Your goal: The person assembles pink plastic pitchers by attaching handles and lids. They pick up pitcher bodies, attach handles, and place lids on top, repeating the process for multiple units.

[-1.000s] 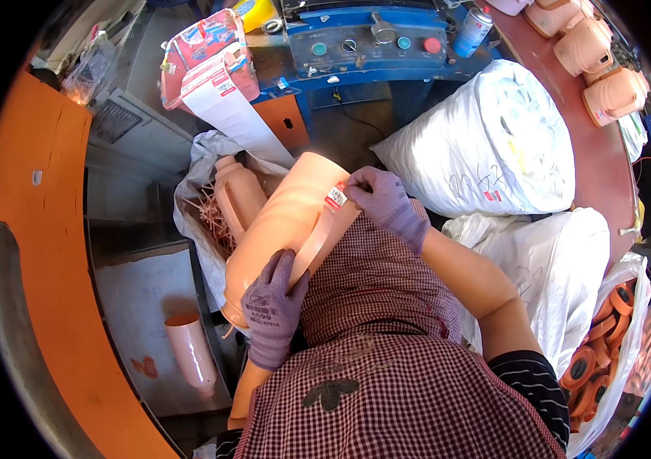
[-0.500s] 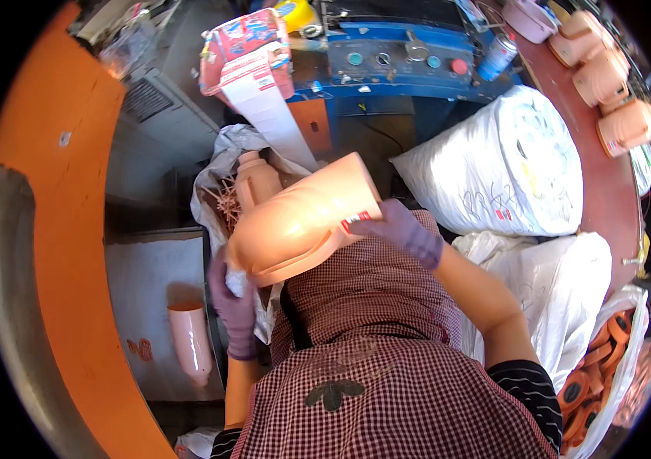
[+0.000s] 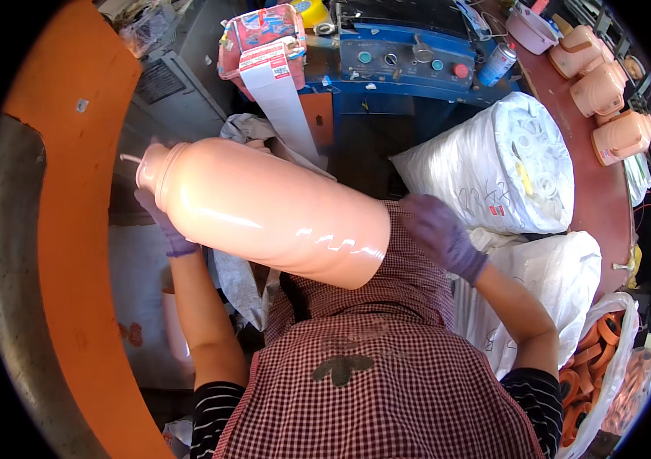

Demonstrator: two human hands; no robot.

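Note:
A glossy peach-pink thermos jug (image 3: 272, 210) lies slantwise across the middle, over my lap. Its narrow neck points to the upper left and its wide base to the lower right. My left hand (image 3: 163, 222), in a purple glove, grips it under the neck; part of the fingers is hidden behind it. A thin curved piece sticks out at the neck's rim. Close to the base, my right hand (image 3: 440, 233), also gloved, has loosely bent fingers and seems apart from the jug. Nothing shows in that hand.
A pink basket (image 3: 226, 57) with a hanging label strip (image 3: 279, 99) stands beyond. Blue machine controls (image 3: 406, 61) lie ahead. White sacks (image 3: 448, 172) fill the right side, beside a bag of orange-brown parts (image 3: 589, 359). Several thermos jugs (image 3: 622, 138) stand on the red-brown bench.
The jug has turned: its neck swung up and left, its base down. Its handle and label no longer show. My left hand rose; my right hand came off the label area and moved right.

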